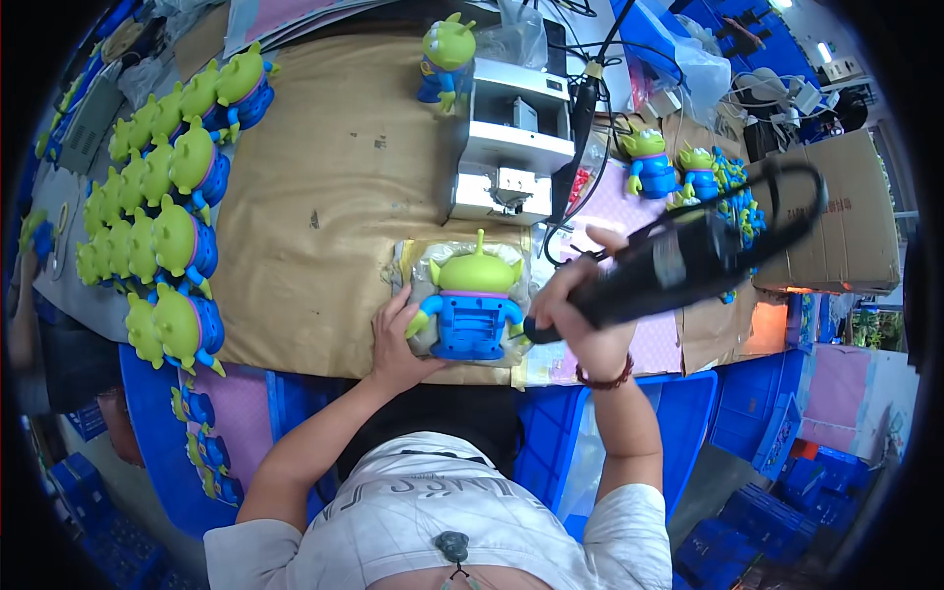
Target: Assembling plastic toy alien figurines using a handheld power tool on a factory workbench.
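A green-headed, blue-bodied alien toy figure (472,323) lies back up on a padded holder (425,258) at the table's front edge. Its single antenna points away from me. My left hand (395,344) grips the figure's left side, fingers by its arm and thumb along the lower edge. In my right hand (578,310) is a black electric screwdriver (659,270), held at a slant and slightly blurred. Its tip reaches down beside the figure's right arm; whether it touches is unclear.
Rows of similar figures (177,241) stand on the left. Beyond the holder is a silver metal device (511,138) with one figure (445,61) beside it. More figures (647,162) and a cardboard box (831,211) are at right. Dark cables hang there. Blue bins (536,433) sit below the table.
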`<state>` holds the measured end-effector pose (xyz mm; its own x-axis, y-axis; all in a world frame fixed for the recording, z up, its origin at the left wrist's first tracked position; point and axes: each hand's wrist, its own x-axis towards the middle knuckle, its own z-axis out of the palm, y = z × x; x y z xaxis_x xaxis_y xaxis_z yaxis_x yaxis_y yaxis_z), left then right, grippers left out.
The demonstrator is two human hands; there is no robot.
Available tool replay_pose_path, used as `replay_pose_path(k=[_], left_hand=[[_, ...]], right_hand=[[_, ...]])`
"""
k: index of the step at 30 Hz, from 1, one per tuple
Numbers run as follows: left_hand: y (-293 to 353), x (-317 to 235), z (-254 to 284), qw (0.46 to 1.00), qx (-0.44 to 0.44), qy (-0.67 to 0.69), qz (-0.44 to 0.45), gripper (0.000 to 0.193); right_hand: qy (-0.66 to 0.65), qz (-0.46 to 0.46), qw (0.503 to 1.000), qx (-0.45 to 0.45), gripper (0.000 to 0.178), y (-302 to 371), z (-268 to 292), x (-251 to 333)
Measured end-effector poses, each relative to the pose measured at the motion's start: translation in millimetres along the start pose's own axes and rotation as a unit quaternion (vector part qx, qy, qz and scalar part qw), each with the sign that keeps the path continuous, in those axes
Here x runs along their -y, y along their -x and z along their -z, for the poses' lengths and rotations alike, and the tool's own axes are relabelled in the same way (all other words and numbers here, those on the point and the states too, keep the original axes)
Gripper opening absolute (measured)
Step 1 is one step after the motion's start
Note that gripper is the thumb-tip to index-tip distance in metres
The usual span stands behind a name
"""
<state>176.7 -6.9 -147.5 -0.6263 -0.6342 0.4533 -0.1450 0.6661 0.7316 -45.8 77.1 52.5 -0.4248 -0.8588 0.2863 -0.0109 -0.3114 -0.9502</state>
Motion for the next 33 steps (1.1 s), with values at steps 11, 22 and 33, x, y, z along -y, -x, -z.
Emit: replay_pose_path(k=[11,22,33], left_hand=[[-1,1,0,1.000,0.006,0.001,-0.001,0.104],[3,6,-3,1.000,-0.001,0.003,-0.006,0.102],[1,6,-2,1.000,0.005,0.002,-0.008,0.103]], right_hand=[[0.013,0.113,0.993,0.043,0.078,42,-9,-23],[0.029,0.257,0.960,0.109,0.082,56,-22,-43],[0.062,0.219,0.969,0.097,0.076,58,-24,-41]])
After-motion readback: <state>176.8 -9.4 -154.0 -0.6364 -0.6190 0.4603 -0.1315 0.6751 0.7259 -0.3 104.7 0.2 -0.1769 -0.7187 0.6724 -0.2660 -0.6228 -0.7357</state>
